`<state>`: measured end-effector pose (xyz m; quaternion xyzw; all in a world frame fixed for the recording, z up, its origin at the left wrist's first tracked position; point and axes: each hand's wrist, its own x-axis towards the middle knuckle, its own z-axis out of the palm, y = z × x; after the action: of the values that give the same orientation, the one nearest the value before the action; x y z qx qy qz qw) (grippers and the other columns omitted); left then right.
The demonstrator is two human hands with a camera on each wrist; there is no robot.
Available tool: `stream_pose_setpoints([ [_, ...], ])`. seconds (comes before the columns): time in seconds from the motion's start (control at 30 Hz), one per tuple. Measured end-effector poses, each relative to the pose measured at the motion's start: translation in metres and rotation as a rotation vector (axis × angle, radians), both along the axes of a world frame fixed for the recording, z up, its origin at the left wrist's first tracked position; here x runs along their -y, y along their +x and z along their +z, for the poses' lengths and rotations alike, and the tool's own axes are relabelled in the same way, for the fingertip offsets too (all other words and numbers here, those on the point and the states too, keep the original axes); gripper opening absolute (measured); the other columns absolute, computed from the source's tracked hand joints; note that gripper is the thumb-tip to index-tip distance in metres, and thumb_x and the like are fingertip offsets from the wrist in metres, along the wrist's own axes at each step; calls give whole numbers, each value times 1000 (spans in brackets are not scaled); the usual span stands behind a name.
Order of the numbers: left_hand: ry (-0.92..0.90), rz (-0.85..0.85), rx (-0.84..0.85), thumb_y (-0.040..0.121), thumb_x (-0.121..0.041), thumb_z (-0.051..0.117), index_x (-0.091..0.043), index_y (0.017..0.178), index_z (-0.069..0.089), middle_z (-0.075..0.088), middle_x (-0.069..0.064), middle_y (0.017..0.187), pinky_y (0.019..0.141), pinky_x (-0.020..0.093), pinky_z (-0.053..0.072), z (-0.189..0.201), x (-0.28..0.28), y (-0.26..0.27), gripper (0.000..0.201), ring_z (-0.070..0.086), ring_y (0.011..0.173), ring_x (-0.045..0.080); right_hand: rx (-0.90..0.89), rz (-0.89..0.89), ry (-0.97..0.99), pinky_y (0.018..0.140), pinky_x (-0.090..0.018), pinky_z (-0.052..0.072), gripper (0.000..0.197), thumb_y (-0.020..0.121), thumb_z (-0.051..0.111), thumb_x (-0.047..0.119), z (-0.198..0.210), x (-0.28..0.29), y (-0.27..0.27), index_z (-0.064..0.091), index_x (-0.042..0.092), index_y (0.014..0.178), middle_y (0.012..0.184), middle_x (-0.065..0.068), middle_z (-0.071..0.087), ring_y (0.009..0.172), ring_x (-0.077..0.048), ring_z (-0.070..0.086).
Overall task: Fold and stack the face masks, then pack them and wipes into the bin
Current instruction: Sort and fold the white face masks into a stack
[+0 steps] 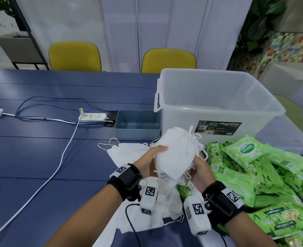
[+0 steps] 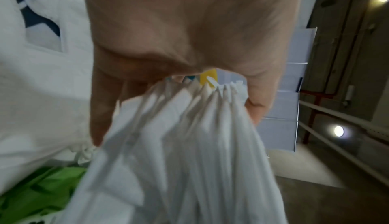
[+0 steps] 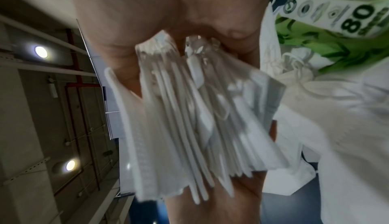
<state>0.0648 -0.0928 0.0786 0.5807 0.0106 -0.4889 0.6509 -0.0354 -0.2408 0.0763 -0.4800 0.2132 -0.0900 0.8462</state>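
Note:
A thick stack of folded white face masks is lifted above the blue table, its ear loops sticking out at the upper right. My left hand grips its left edge with the thumb on top. My right hand holds its lower right side from beneath. The left wrist view shows the stack's edges pinched between thumb and fingers; the right wrist view shows the layered stack against the palm. Loose unfolded masks lie on the table under the hands. Green wipe packs are heaped at the right. The clear bin stands behind.
A small grey-blue tray sits left of the bin. Power strips and cables cross the table's left half. Two yellow chairs stand at the far edge. More masks lie near the wrists.

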Motion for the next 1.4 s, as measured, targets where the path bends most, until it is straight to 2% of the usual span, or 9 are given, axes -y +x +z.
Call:
stream_pose_setpoints([
  [0.2,-16,122,77,53,-41,76,-17,130,48,63,12,124,98,53,45,1,11,-1,85,60,114,31,60,61,200,91,-37,54,90,55,88,37,13,6,-3,52,10,133,127,-11,63,118,-26,59],
  [0.37,74,148,179,57,-43,71,-23,127,42,64,6,114,71,34,51,-3,18,-9,78,63,94,25,6,130,169,78,-33,57,101,37,93,48,14,5,-5,59,11,124,119,-12,67,108,-26,65],
  [0.5,71,122,305,83,-34,65,-19,133,37,58,2,118,56,20,48,-7,27,-16,59,61,94,17,-177,74,128,67,-31,56,83,51,87,31,-3,12,-2,57,1,123,113,-17,68,99,-33,65],
  [0.63,15,43,325,84,-53,56,-27,133,40,58,-5,125,76,29,51,-11,27,-15,58,59,106,11,-140,50,207,94,-47,48,101,46,91,29,-4,24,-7,49,3,134,128,-21,59,119,-39,55],
  [0.73,92,13,299,78,-69,46,-31,124,48,59,-4,116,96,38,45,-20,21,-6,60,55,107,14,-173,-4,191,76,-39,55,89,53,86,24,1,35,-11,52,3,132,120,-17,65,109,-33,62],
  [0.9,677,-31,576,87,-40,62,-14,128,50,51,14,132,99,31,38,-67,3,24,50,50,118,26,-145,-145,188,46,-26,52,12,89,55,12,22,50,-11,60,12,99,74,-3,73,64,-22,70],
  [1.0,929,-225,680,79,-57,64,-19,137,42,37,12,141,108,38,32,-84,-3,22,73,34,131,31,-180,-229,89,37,-17,45,17,96,47,13,28,59,-7,55,17,81,51,7,64,54,-17,63],
  [1.3,1058,-179,735,57,-84,60,-19,140,27,23,8,143,103,51,29,-91,37,-3,110,23,133,31,-221,-189,146,40,-23,50,20,94,50,16,30,57,3,61,18,78,58,4,68,47,-13,65],
  [1.4,1093,-250,700,58,-88,52,-21,149,6,-2,14,157,109,62,11,-96,45,-5,123,-3,144,36,-232,-195,194,41,-23,50,16,94,50,17,27,59,1,59,18,82,60,3,68,49,-14,66],
])
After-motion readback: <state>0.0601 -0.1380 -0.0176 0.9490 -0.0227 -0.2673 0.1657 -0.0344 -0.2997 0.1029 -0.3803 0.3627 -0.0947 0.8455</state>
